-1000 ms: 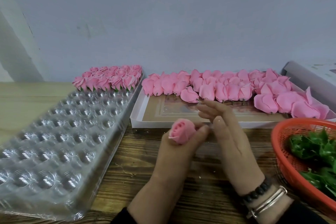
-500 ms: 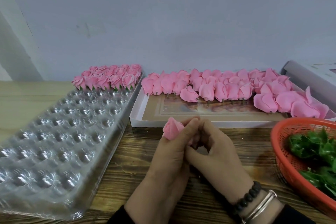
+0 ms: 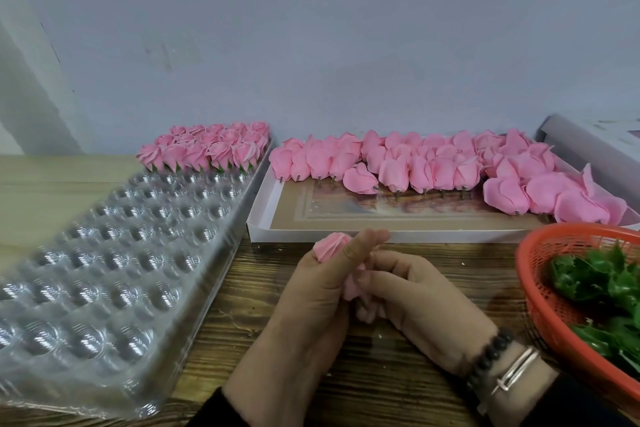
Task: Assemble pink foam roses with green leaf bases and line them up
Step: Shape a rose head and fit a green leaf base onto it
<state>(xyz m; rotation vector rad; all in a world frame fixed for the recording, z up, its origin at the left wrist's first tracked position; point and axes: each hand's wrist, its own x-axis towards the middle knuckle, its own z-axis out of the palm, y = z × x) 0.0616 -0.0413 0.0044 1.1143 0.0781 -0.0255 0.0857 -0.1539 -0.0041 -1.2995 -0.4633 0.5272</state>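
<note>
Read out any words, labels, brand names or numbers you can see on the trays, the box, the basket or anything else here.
No text can be read.
White box: a printed picture with a border on its floor, no legible words.
Grey object at the far right: faint marks on top, too blurred to read.
Clear plastic tray, red basket, bracelets: no lettering shows.

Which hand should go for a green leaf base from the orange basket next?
Probably the right hand. The orange basket of green leaf bases sits just to its right. The left hand grips the pink rose and lies farther from the basket, so it can keep holding.
</note>
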